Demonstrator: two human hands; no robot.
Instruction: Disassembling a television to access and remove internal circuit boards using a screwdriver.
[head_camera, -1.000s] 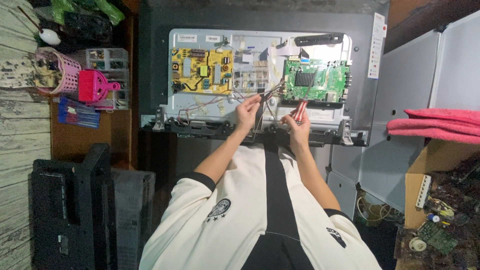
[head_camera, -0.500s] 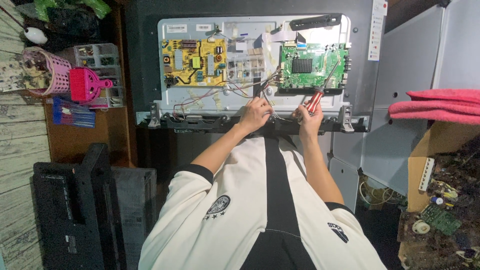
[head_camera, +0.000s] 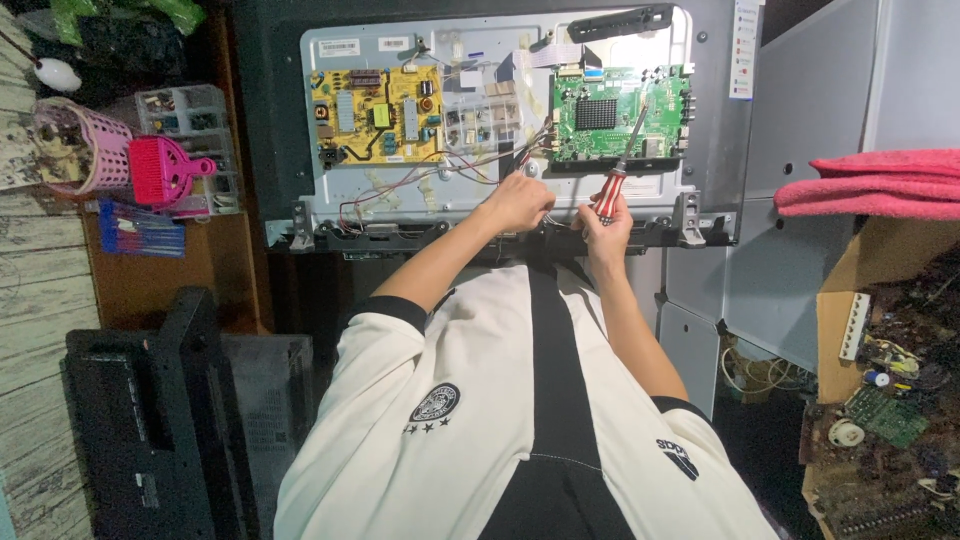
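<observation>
Landmark: the opened flat-panel TV with grey metal back plate (head_camera: 380, 200), lying face down.

Right hand (head_camera: 607, 222) sits at the plate's lower edge, just below the green square circuit board (head_camera: 620, 115). It's wrapped tight round the red-and-white striped handle of a screwdriver (head_camera: 620, 165). The shaft runs up and slightly right, and the tip lies over the green board's lower middle.

Left hand (head_camera: 520, 200) is just left of the right hand, still on the plate's lower edge, fingers pinched narrow on a bundle of thin red and white wires (head_camera: 440, 175). Those wires run left across the plate toward the yellow rectangular power board (head_camera: 380, 115), which sits upper left on the plate, well apart from both hands.

Off the plate: pink plastic basket (head_camera: 75, 150) and pink scoop (head_camera: 165, 165) far to the left, folded red cloth (head_camera: 875, 185) to the right, black flat monitor (head_camera: 140, 420) lower left.
</observation>
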